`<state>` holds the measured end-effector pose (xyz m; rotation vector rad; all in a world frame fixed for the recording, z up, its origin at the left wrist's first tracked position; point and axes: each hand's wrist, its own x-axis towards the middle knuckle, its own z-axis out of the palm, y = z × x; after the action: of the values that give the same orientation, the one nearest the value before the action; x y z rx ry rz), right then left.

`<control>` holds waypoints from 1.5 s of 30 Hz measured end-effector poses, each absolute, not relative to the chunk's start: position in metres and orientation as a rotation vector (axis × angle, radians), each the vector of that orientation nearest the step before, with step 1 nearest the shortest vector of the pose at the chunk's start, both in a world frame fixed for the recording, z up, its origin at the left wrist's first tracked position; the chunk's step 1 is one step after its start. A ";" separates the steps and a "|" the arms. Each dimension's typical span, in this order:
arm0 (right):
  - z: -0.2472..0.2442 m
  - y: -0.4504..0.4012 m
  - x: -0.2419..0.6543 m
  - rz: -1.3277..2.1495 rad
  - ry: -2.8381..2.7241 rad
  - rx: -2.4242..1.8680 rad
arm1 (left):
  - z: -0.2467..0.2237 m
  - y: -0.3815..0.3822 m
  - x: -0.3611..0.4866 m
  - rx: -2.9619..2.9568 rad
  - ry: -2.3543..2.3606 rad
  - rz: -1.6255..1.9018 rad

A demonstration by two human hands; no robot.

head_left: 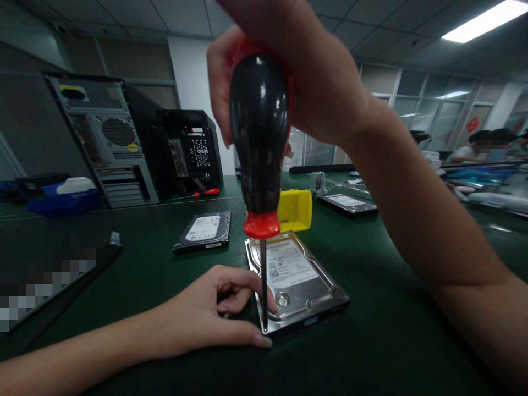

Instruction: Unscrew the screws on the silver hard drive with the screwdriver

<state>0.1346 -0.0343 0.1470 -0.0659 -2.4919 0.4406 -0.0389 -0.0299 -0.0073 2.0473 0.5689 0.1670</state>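
Note:
A silver hard drive (305,275) lies label up on the green table in front of me. My right hand (264,82) is wrapped round the black and red handle of a screwdriver (259,137), which stands upright. The shaft's tip meets the near left corner of the drive, where a screw seems to sit. At that same corner my left hand (223,311) grips the drive, index finger on its top face and thumb along the near edge. The screwdriver's shaft passes between that thumb and finger.
Behind the drive is a yellow bin (296,210) with small dark pieces inside. A second hard drive (205,231) lies at left, a third (348,203) at back right. Two computer cases (140,137) stand at back left, near a red-handled screwdriver (207,192). People sit far right.

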 end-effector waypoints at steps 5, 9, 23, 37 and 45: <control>0.138 -0.039 0.127 0.347 -2.361 -0.065 | -0.007 -0.030 -0.038 2.050 0.566 0.154; 0.140 -0.039 0.123 0.501 -2.435 -0.036 | -0.006 -0.030 -0.038 2.064 0.584 0.140; 0.151 -0.020 0.106 0.714 -2.746 -0.060 | -0.007 -0.031 -0.039 2.066 0.574 0.158; 0.136 -0.046 0.135 0.785 -2.490 0.050 | -0.006 -0.032 -0.040 2.059 0.590 0.145; 0.140 -0.031 0.134 0.835 -2.528 0.165 | -0.007 -0.032 -0.040 2.085 0.590 0.140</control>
<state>0.1344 -0.0307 0.1404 0.1648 -2.5278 0.8347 -0.0401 -0.0318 -0.0067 2.0854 0.5901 0.1400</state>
